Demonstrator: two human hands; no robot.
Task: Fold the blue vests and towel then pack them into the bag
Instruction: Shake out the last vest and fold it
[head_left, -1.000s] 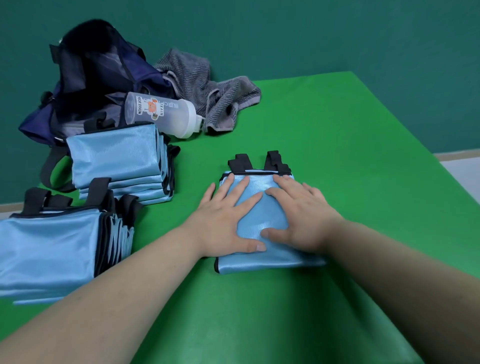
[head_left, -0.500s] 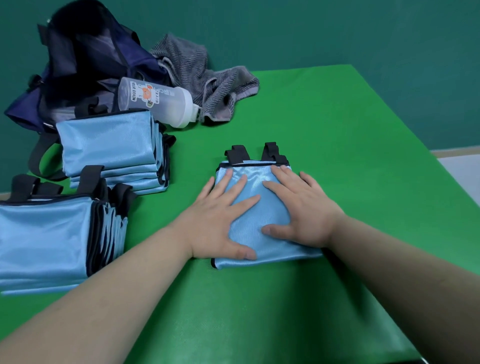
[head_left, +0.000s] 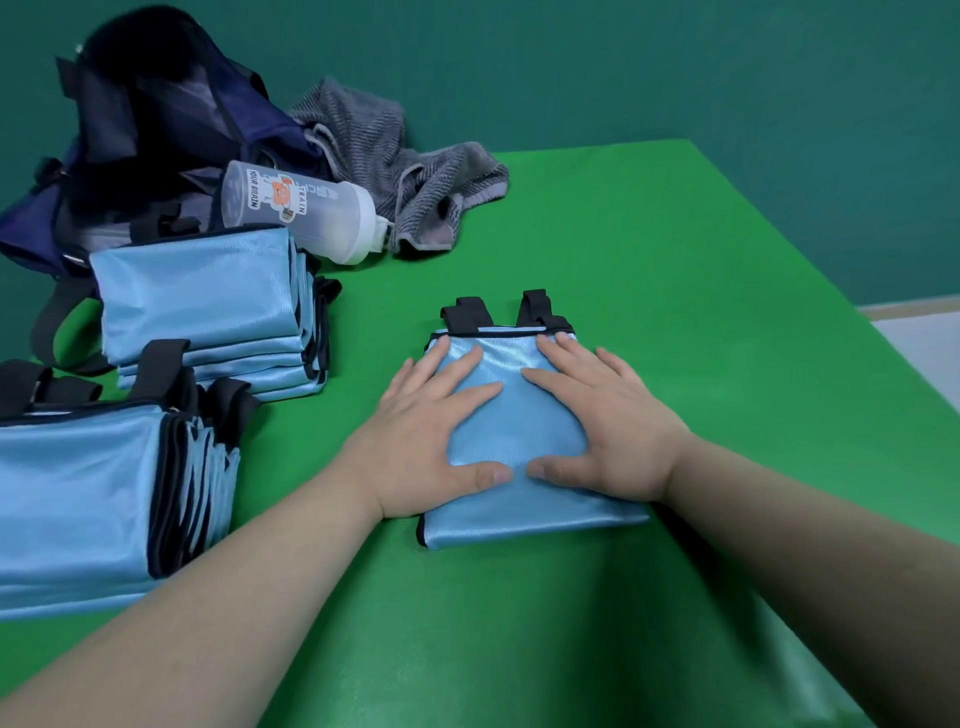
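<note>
- Little has moved since the earlier frames: both hands stay flat on the same folded vest (head_left: 517, 410), and only the thumbs have drawn level, tip facing tip close to its near edge.
- Left hand (head_left: 426, 441): released, fingers straight and spread, palm pressing the left half of the vest; it grasps nothing.
- Right hand (head_left: 613, 431): likewise released and flat, pressing the right half. The fingertips of both hands reach almost to the far edge, just short of the two black straps (head_left: 467, 312).
- Vest: a small blue packet lying flat on the green table (head_left: 701, 312), in the middle of the scene and well apart from the bag.
- Far pile (head_left: 202, 296) and near pile (head_left: 78, 493): folded blue vests stacked at the left. The far pile lies just in front of the dark bag (head_left: 156, 119), which stands at the far left.
- Grey towel (head_left: 405, 171): crumpled and not yet folded, just right of the bag. A clear bottle (head_left: 306, 213) lies on its side between the towel and the far pile.
- Step in hand, as judged: flattening the last fold before this packet joins a pile.
- To do it well, stroke from the middle outward so that trapped air leaves and the creases set. The cloth looks glossy and probably slides, so press straight down rather than push sideways.
- When lifting, support the packet from both sides so the layers do not spring open.
- Folding the towel and all the packing remain.
</note>
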